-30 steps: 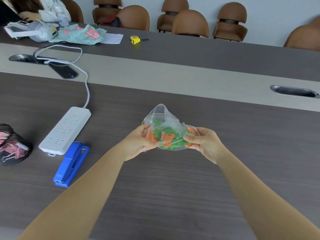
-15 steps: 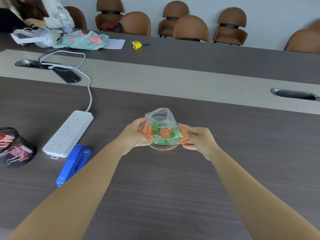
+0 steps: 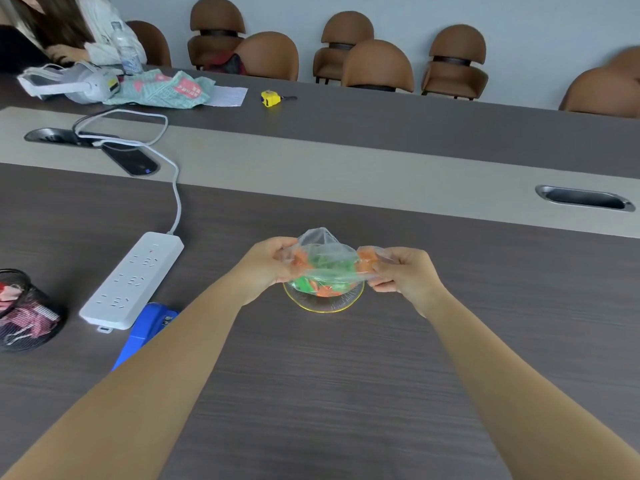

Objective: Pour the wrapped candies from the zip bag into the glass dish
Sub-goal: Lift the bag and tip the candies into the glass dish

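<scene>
Holding the zip bag (image 3: 325, 261) just above centre of the frame, your left hand (image 3: 268, 266) and right hand (image 3: 401, 270) each pinch one end of the film, fingers curled tight. It hangs directly over the glass dish (image 3: 323, 304), with some green and orange wrapped candies (image 3: 317, 287) apparently already at the dish. Expect the bag to feel light, limp and slick; it will likely sag or fold, so grip the corners. The dish looks brittle and could slide on the table (image 3: 329, 393).

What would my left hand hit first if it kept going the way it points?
Likely the bag it already grips, then the right hand on the bag's other end; depth is hard to judge.
</scene>
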The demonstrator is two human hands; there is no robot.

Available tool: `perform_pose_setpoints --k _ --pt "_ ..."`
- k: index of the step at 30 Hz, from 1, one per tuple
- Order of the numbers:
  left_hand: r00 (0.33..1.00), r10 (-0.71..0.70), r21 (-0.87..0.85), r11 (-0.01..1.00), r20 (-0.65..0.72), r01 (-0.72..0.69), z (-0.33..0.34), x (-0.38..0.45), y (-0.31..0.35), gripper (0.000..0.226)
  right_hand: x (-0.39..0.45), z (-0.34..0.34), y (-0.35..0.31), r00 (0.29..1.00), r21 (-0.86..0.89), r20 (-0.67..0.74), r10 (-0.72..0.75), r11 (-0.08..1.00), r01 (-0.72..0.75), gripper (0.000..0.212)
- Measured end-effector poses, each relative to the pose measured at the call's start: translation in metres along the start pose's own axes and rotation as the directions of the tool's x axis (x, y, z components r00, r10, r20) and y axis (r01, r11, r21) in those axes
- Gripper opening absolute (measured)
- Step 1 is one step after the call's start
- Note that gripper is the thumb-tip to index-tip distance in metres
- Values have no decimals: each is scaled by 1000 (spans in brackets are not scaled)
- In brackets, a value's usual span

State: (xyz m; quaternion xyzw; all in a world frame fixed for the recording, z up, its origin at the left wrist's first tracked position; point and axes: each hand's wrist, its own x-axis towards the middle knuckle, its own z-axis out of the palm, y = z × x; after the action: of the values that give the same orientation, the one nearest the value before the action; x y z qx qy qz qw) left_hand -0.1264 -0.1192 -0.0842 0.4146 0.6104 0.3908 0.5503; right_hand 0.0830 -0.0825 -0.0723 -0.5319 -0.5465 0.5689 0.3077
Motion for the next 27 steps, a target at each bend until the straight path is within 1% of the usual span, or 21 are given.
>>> perform_pose_setpoints --k 2,5,7,10,11,12,16,18,20,24,27 --pt "999 35 57 998 -30 -34 0 2 0 61 -1 0 -2 1000 30 7 -20 999 20 23" --pt "994 84 148 986 -68 -73 -1 3 1 65 2 -2 -3 999 23 -22 -27 999 28 24" --pt "989 120 195 976 -89 -101 -3 4 2 58 4 -3 -4 998 15 -57 -30 999 30 22" --pt "980 162 245 961 -112 -131 -5 4 6 38 5 -5 -7 994 -22 -97 -47 999 45 13" --pt "979 159 249 961 -131 -123 -7 4 6 37 5 -5 -8 993 -36 -103 -50 998 46 8" --pt "976 153 251 961 -152 -112 -8 5 7 38 5 -4 -10 992 -52 -112 -52 998 46 7" --pt "961 184 239 962 -206 -133 -9 5 12 37 10 -1 -15 980 -112 -179 -86 991 66 25" --pt "949 209 228 961 -238 -155 -9 6 13 35 12 0 -18 975 -91 -199 -99 992 83 30" --pt "940 224 207 963 -256 -174 -9 8 15 34 14 0 -21 974 -67 -203 -105 993 93 31" --pt "946 246 177 961 -209 -211 -9 8 20 29 17 -2 -24 978 -11 -181 -104 995 103 29" --pt "964 216 118 973 -155 -199 -9 8 21 14 18 -4 -23 987 58 -141 -80 994 89 30"
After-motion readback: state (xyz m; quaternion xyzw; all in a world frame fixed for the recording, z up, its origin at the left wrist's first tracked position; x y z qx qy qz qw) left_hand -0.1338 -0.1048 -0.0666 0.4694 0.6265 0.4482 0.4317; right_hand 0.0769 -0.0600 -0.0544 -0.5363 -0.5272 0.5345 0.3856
